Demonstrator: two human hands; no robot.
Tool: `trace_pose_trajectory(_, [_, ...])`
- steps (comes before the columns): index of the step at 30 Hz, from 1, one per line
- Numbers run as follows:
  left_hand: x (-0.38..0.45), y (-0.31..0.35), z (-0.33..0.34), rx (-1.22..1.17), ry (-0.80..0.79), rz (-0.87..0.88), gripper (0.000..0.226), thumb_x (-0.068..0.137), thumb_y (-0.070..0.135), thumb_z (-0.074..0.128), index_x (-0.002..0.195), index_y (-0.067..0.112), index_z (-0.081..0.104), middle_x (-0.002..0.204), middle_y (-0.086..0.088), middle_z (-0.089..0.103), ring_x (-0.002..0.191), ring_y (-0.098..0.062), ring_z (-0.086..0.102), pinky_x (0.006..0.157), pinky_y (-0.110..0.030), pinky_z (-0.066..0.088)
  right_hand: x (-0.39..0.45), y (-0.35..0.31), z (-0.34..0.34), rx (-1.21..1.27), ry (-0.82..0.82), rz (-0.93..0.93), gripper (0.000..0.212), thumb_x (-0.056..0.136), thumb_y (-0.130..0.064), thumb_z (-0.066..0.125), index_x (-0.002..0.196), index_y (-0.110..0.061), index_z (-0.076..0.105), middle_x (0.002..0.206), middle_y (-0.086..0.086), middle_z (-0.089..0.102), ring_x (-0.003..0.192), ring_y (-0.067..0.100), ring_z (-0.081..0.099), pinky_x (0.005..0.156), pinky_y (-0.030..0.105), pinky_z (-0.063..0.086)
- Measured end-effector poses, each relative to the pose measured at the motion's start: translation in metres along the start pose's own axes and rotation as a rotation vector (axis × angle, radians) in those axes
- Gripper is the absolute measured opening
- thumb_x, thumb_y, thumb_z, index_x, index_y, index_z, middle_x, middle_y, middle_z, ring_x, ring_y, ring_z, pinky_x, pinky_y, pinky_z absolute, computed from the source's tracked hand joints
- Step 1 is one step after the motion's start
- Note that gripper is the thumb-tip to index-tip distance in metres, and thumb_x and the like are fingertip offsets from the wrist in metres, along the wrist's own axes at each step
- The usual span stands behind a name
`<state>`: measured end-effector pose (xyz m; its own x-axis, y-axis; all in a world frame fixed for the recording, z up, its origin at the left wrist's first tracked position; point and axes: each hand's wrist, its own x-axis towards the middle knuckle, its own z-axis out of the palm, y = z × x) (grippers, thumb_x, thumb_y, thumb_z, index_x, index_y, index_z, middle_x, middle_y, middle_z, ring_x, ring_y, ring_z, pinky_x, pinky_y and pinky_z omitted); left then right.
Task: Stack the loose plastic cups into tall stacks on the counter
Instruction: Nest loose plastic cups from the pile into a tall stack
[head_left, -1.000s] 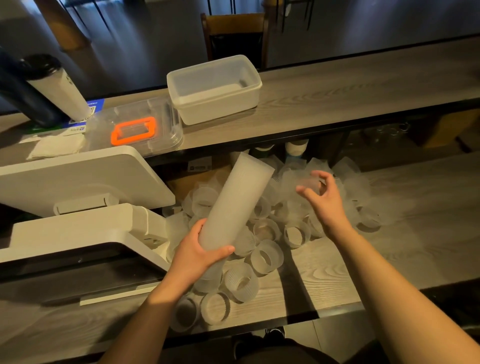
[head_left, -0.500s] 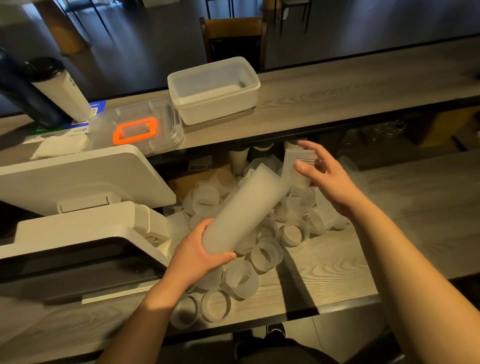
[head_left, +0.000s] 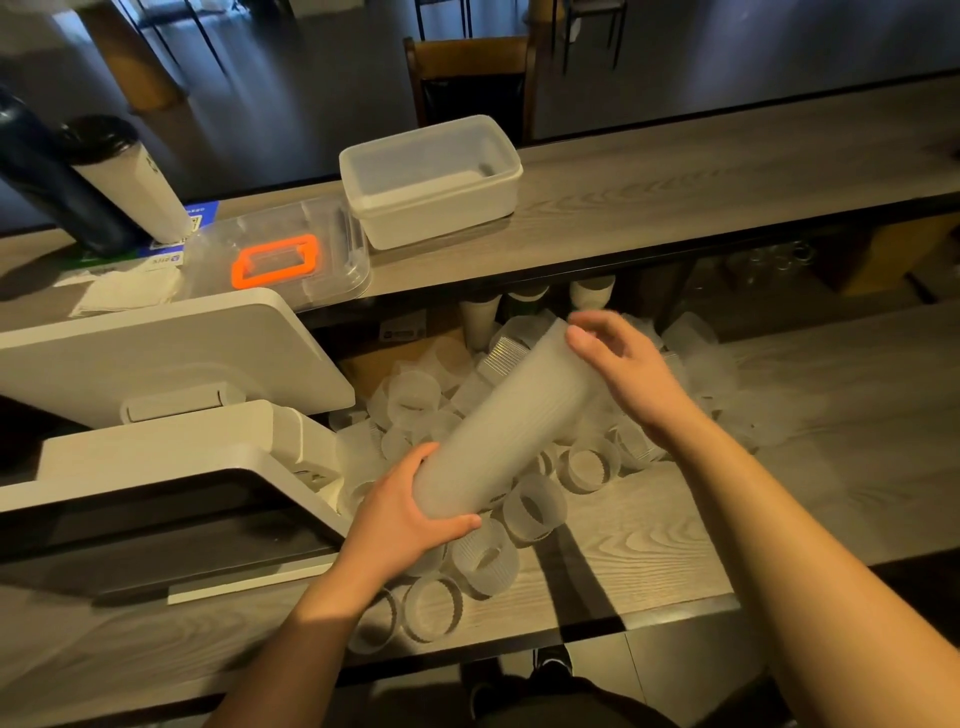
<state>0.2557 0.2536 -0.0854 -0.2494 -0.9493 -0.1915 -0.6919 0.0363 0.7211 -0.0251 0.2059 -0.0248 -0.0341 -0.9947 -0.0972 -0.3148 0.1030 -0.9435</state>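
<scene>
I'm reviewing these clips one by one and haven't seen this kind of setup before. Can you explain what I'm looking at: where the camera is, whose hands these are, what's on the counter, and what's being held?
There is no machine here. A person wears one wide-angle camera on the head, looking down at their own bare hands. The left hand grips the lower end of a tall stack of frosted plastic cups, held tilted. The right hand is at the stack's upper end, fingers curled at its rim; motion blur hides whether it holds a cup. Below, loose cups lie scattered on the wooden counter. A white point-of-sale terminal stands at the left. On the raised shelf sit a white tub and a clear lid with an orange handle.
</scene>
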Motion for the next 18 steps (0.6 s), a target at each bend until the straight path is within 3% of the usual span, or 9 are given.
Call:
trace_pose_trajectory(2, [0.001,0.000,0.003,-0.028,0.009,-0.016,0.086,0.058,0.057,0.087,0.130,0.045,0.041,0.119,0.025,0.050,0.106,0.000,0.052,0.082,-0.026,0.049,-0.003,0.005,0.009,-0.025,-0.076,0.001,0.067,0.091,-0.062,0.039,0.146,-0.026,0.046,0.135,-0.015,0.052,0.127,0.007,0.048,0.106,0.028,0.039])
trace_pose_trajectory(4, [0.001,-0.003,0.005,-0.051,0.011,-0.041,0.088,0.058,0.056,0.087,0.132,0.042,0.042,0.120,0.023,0.050,0.106,0.000,0.052,0.078,-0.023,0.047,-0.002,0.011,0.011,-0.018,-0.143,0.014,0.069,0.094,-0.063,0.029,0.152,-0.027,0.038,0.150,-0.012,0.041,0.136,0.005,0.036,0.112,0.029,0.028])
trace_pose_trajectory(7, [0.001,-0.003,0.007,-0.096,0.010,-0.085,0.089,0.059,0.053,0.088,0.133,0.039,0.041,0.120,0.019,0.050,0.104,0.000,0.052,0.074,-0.018,0.044,0.002,0.021,0.012,0.049,-0.066,0.034,0.075,0.091,-0.074,0.021,0.155,-0.035,0.031,0.160,-0.012,0.030,0.145,0.006,0.027,0.118,0.032,0.020])
trace_pose_trajectory(11, [0.006,0.003,0.007,-0.223,0.021,-0.135,0.089,0.056,0.054,0.089,0.129,0.035,0.042,0.117,0.017,0.051,0.102,-0.002,0.053,0.072,-0.019,0.045,0.003,0.050,0.024,0.127,0.068,0.143,0.080,0.090,-0.076,0.030,0.155,-0.030,0.032,0.158,-0.003,0.037,0.141,0.017,0.039,0.119,0.046,0.031])
trace_pose_trajectory(15, [0.009,0.006,0.005,-0.326,0.012,-0.148,0.094,0.050,0.072,0.073,0.129,0.032,0.044,0.117,0.012,0.054,0.102,-0.007,0.057,0.071,-0.020,0.048,-0.013,0.087,0.042,-0.125,-0.097,0.286,0.083,0.084,-0.073,0.050,0.149,-0.022,0.043,0.144,0.002,0.053,0.125,0.018,0.054,0.103,0.037,0.046])
trace_pose_trajectory(18, [0.009,0.006,0.005,-0.340,0.019,-0.151,0.093,0.050,0.074,0.071,0.128,0.031,0.045,0.117,0.011,0.055,0.103,-0.008,0.058,0.072,-0.021,0.048,-0.028,0.117,0.059,-0.294,-0.176,0.389,0.103,0.072,-0.081,0.061,0.152,-0.020,0.037,0.149,0.006,0.048,0.131,0.025,0.051,0.104,0.043,0.047])
